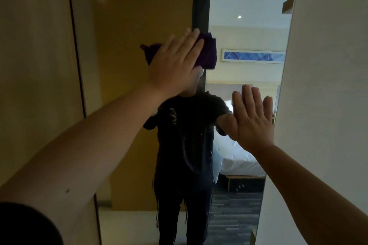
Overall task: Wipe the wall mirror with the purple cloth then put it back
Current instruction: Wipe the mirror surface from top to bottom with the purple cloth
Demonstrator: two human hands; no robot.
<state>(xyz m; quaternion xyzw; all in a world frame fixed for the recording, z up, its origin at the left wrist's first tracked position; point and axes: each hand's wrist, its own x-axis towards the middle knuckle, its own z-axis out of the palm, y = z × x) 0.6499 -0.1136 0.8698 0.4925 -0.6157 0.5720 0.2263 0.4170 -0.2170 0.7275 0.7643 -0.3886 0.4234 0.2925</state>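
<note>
Left forearm lower left, nearest | left hand (175, 63) flat, fingers straight, pressing purple cloth (207, 53) on wall mirror (247, 32), upper centre | right hand (252, 117) flat, fingers straight, on glass, centre right | advice: even pressure, overlapping strokes, reach edges.

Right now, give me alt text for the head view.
The left hand presses a purple cloth flat against the wall mirror, fingers straight. The right hand lies open against the glass lower right. The mirror reflects a bed.
</note>
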